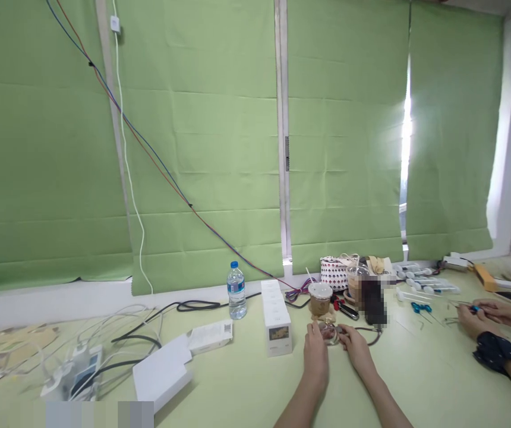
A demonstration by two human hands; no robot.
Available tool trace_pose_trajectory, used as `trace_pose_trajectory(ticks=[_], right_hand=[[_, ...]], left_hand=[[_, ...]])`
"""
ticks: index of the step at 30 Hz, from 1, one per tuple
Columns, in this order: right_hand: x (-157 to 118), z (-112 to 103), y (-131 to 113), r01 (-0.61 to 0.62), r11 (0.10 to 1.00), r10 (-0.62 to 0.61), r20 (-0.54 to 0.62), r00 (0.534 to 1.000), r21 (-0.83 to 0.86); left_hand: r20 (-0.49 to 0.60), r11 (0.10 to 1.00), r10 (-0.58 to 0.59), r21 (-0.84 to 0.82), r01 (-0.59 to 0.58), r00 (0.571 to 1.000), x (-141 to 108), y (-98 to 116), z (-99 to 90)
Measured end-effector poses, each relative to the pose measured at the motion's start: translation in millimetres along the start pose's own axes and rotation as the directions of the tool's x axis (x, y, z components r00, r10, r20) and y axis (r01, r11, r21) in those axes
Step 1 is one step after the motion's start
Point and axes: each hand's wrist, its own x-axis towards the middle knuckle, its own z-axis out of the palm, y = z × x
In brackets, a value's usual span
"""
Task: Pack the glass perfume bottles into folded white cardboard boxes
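Note:
Near the middle of the table my left hand (316, 351) is closed on the left side of a small clear round object (329, 333), which looks like glass or plastic. My right hand (354, 346) pinches the right edge of the same object. What exactly it is cannot be made out. Just behind it stands a lidded drink cup (320, 300) with a straw. To the left of my hands lies a long white box (277, 321) with a picture on its end.
A water bottle (236, 291), white packaging (161, 371) and a power strip (88, 371) with cables lie left. A patterned bag (333, 272) stands behind. At right, another person's hands (482, 315) work near blue-handled tools (421, 307) and clear tubes (429, 285).

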Motion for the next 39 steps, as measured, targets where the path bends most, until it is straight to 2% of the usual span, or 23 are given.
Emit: trace_pose_trajectory(ticks=[4, 7, 10, 12, 14, 17, 20, 23, 26, 30, 33, 35, 39], right_hand=[[-2, -5, -1, 0.001, 0.997, -0.002, -0.01, 1.0, -0.082], [-4, -14, -1, -0.012, 0.988, 0.009, -0.022, 1.0, -0.155], [-8, -23, -3, -0.035, 0.978, 0.026, -0.046, 0.999, -0.205], [-13, -25, -11, -0.038, 0.976, 0.02, -0.086, 0.996, -0.215], [-20, -21, -25, -0.005, 0.979, -0.02, -0.123, 0.992, -0.206], [-36, 0, -54, 0.123, 0.982, -0.136, -0.085, 0.987, -0.146], [-52, 35, -83, 0.232, 0.972, -0.232, 0.004, 0.973, -0.044], [-63, 65, -102, 0.216, 0.974, -0.221, 0.063, 0.973, 0.07], [-68, 81, -109, 0.131, 0.974, -0.159, 0.147, 0.976, 0.183], [-74, 79, -110, 0.008, 0.953, -0.095, 0.271, 0.958, 0.304], [-80, 71, -112, -0.064, 0.921, -0.092, 0.374, 0.923, 0.384], [-82, 65, -114, -0.103, 0.896, -0.111, 0.443, 0.89, 0.431], [-81, 52, -117, -0.17, 0.849, -0.141, 0.526, 0.839, 0.5]], left_hand=[[-0.028, 0.978, 0.201, 0.067, -0.199, 0.979, -30, -23, -17.7], [-0.097, 0.959, 0.273, 0.105, -0.263, 0.957, -48, -47, -47.0], [-0.279, 0.977, 0.204, 0.124, -0.176, 0.938, -50, -69, -80.8], [-0.417, 0.992, 0.105, 0.109, -0.065, 0.903, -43, -80, -96.8], [-0.464, 0.997, 0.033, 0.081, 0.005, 0.885, -35, -86, -104.4], [-0.439, 0.999, 0.008, 0.051, 0.016, 0.898, -29, -88, -104.8], [-0.41, 0.999, 0.013, 0.034, 0.001, 0.912, -33, -87, -102.3], [-0.369, 1.0, 0.02, 0.021, -0.013, 0.929, -41, -84, -101.6], [-0.294, 0.997, 0.073, 0.009, -0.074, 0.953, -53, -79, -101.2], [-0.219, 0.984, 0.166, -0.021, -0.175, 0.961, -76, -70, -100.6], [-0.152, 0.972, 0.211, -0.074, -0.224, 0.966, -89, -66, -98.9], [-0.13, 0.968, 0.202, -0.127, -0.218, 0.971, -92, -64, -96.3], [-0.185, 0.96, 0.104, -0.239, -0.147, 0.977, -86, -64, -93.8]])
